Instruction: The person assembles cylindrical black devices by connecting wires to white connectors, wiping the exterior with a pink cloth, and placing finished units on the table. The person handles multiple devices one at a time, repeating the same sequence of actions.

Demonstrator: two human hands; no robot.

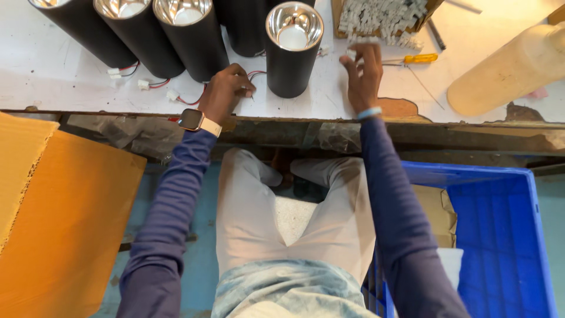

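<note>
A single head-worn camera looks steeply down from close above onto the white workbench (pixel 53 70) edge, the wearer's lap and the floor.

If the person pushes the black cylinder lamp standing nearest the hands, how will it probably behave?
The black cylinder lamp stands upright and is taller than wide, so a push near its top may tip it. Once lying down, its round body would likely roll. The thin wires at its base look floppy and may drag near the left hand.
</note>
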